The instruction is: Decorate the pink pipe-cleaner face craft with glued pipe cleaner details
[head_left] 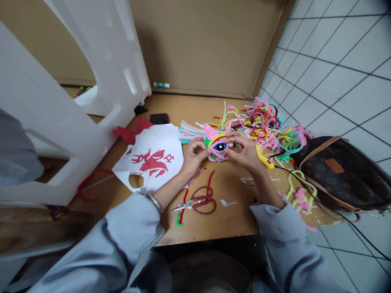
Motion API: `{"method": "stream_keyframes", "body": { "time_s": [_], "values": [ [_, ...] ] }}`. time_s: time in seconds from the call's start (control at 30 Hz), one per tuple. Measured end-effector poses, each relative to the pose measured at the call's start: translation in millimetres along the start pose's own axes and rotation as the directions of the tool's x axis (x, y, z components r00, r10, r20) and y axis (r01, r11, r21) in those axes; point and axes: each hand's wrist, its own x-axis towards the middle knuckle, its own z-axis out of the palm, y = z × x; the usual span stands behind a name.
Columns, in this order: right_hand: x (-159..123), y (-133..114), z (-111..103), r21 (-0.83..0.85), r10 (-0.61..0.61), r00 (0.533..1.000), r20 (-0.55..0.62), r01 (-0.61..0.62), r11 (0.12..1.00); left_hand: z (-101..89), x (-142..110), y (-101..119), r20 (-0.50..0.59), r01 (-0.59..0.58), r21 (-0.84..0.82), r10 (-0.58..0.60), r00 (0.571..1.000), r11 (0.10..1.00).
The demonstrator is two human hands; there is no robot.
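Both of my hands meet over a small pipe-cleaner piece [218, 147] with a blue and black eye ringed in yellow, green and pink. My left hand [193, 154] pinches its left side with closed fingers. My right hand [244, 151] grips its right side, fingers curled round the edge. The piece rests just above a brown cardboard sheet [235, 219] on the floor. Red-handled scissors [198, 202] lie on the cardboard close below my hands.
A heap of coloured pipe cleaners [266, 122] lies behind and right of my hands. A yellow glue gun [264, 158] with its black cord sits beside my right hand. White paper with a red cutout [152, 159] lies left. A brown patterned handbag [339, 173] is right, white plastic panels [39, 122] left.
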Motion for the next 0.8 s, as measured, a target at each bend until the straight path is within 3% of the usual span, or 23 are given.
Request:
{"method": "stream_keyframes", "body": {
  "time_s": [0.3, 0.8],
  "values": [
    [1.0, -2.9, -0.9, 0.006, -0.008, 1.0, 0.011, 0.008, 1.0, 0.3, -3.1, 3.8, 0.034, 0.018, -0.083, -0.015, 0.999, 0.996],
    [0.7, -1.7, -0.3, -0.005, -0.001, 1.0, 0.019, 0.001, 1.0, -0.9, -2.9, 1.6, 0.022, -0.011, -0.029, 0.011, 1.0, 1.0]
  ]
}}
